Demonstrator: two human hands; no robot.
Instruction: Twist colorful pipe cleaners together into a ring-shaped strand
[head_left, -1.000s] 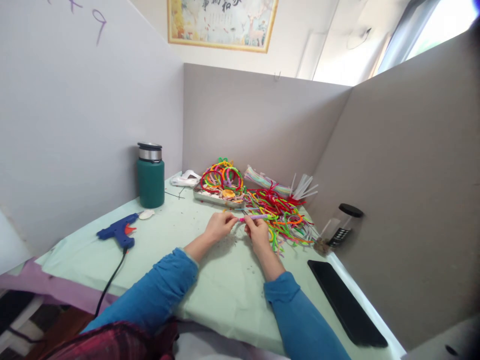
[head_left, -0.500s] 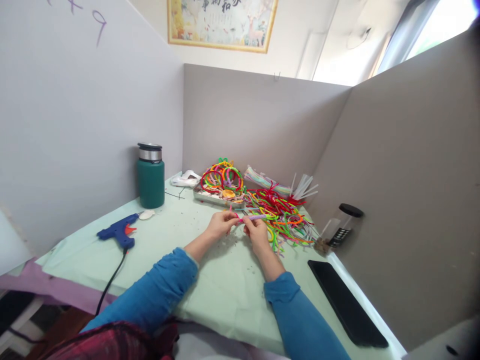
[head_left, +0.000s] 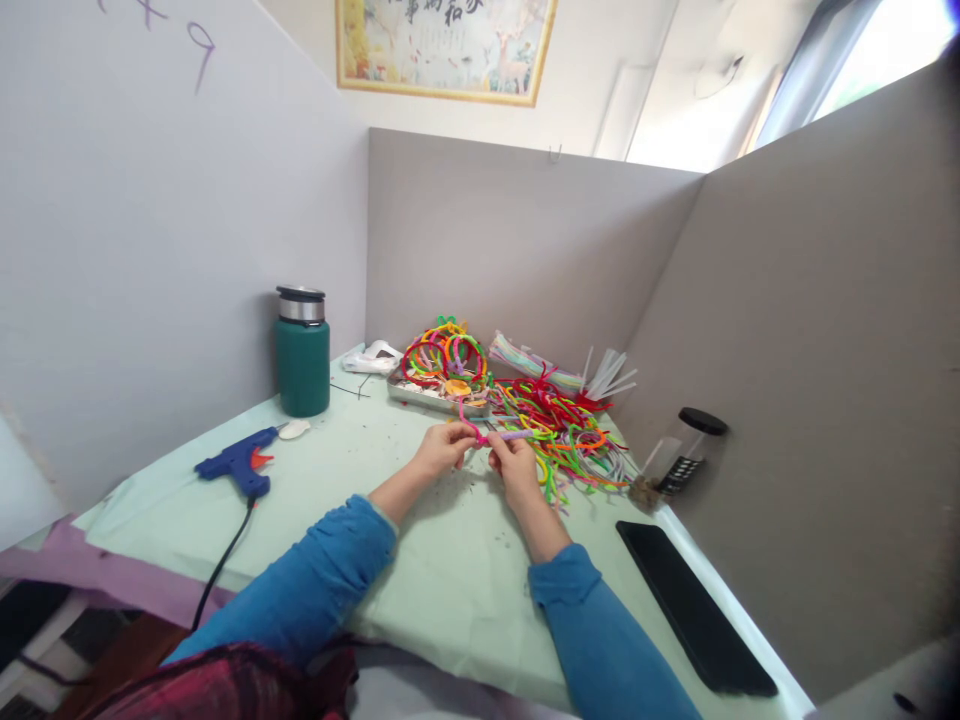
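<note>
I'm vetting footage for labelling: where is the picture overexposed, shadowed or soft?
Head view, window at upper right blown out almost to white; head view, shadow on the left partition beside the green bottle; head view, fine detail soft on the pink strand between left hand and right hand.

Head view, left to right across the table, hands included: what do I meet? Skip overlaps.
Blue glue gun → green bottle → left hand → right hand → clear jar with black lid.
</note>
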